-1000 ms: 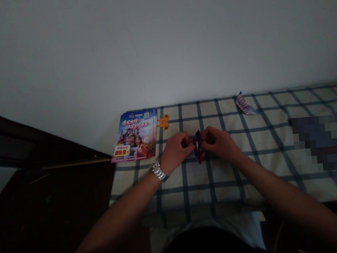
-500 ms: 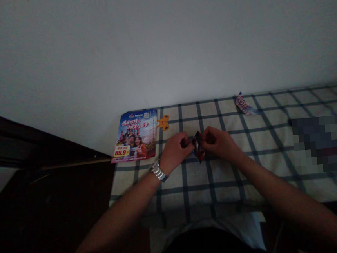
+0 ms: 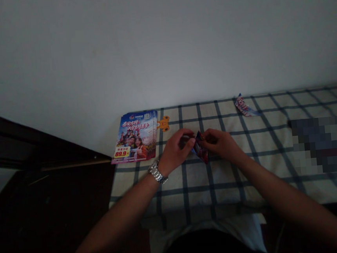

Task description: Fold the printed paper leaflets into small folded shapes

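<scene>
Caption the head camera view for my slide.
Left hand and right hand pinch a small folded paper above a checked cloth, flyers nearby.

Wall (image 3: 161, 44): plain, pale, fills the upper half of the view.
Cloth (image 3: 272, 164): cream with dark blue checks, spread over a flat surface set against the wall; front edge hangs down.
Wood frame (image 3: 16, 136): dark brown, slants along the left, meets the wall.
Low surface (image 3: 46, 216): dark, left of the cloth; material unclear.
Light: dim, even.
</scene>
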Motion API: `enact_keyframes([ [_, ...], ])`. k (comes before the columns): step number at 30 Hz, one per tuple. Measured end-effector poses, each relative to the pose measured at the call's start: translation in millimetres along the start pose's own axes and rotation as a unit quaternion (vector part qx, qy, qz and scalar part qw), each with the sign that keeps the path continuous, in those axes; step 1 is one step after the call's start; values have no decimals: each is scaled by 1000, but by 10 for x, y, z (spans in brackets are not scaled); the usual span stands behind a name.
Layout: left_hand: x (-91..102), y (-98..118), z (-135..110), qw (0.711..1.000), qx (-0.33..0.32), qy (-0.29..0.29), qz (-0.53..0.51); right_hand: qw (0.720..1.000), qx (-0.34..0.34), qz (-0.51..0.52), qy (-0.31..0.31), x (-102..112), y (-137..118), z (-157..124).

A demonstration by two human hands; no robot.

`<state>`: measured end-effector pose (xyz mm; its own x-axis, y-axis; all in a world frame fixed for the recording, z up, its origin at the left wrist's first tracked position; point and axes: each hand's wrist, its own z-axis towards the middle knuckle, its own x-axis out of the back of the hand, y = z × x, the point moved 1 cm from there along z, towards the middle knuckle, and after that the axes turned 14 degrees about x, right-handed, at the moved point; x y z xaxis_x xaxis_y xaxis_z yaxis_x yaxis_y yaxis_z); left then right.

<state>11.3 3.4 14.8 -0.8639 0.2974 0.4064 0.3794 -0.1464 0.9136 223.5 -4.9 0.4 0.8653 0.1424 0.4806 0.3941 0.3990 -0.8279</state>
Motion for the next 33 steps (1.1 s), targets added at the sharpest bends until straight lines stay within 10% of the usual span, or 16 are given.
enact_keyframes([
  [33, 74, -188, 110, 982, 46, 132, -125, 975, 172, -121, 67, 158, -58, 24],
])
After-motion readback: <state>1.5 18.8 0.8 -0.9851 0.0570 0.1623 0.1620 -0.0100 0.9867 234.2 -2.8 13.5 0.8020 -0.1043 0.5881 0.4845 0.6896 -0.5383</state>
